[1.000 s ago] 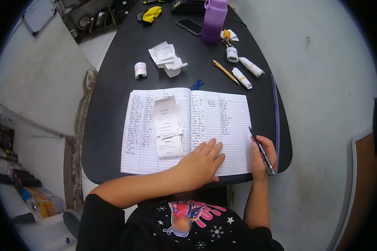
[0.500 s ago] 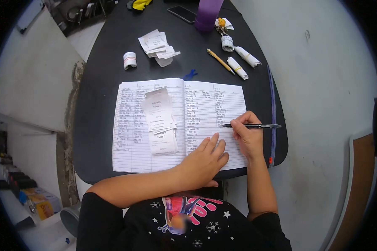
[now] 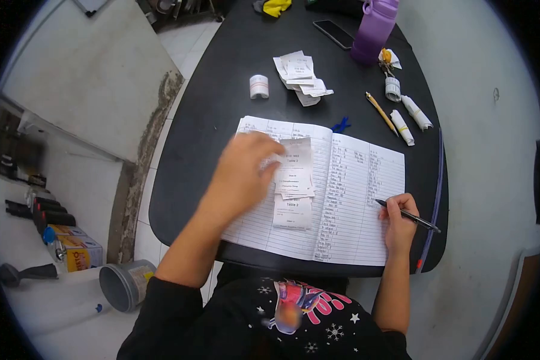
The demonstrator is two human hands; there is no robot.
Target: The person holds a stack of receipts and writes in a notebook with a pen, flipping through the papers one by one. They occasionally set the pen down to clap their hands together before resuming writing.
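Note:
A lined notebook (image 3: 360, 240) lies spread on the black table, with columns of handwriting on both pages. Printed receipts (image 3: 294, 162) rest overlapping on its left page, the upper one headed "Table 2". My left hand (image 3: 246, 174), slightly blurred, is over the left page with thumb and forefinger apart, fingertips right at the left edge of the receipts. On the right page, my right hand (image 3: 400, 225) grips a black pen (image 3: 425, 223), its tip by the last entries of the right-hand column.
Beyond the notebook are a paper roll (image 3: 258, 87), a pile of receipts (image 3: 303, 78), a phone (image 3: 333, 34) and a purple bottle (image 3: 375, 30). A tan pen (image 3: 381, 113) and rolled papers (image 3: 415, 113) lie at the right. A grey bucket (image 3: 126, 285) stands on the floor at left.
My left hand has lifted off the right page and moved left to the receipts. The right hand keeps the pen at the right column. The whole view has shifted, so the table appears farther right.

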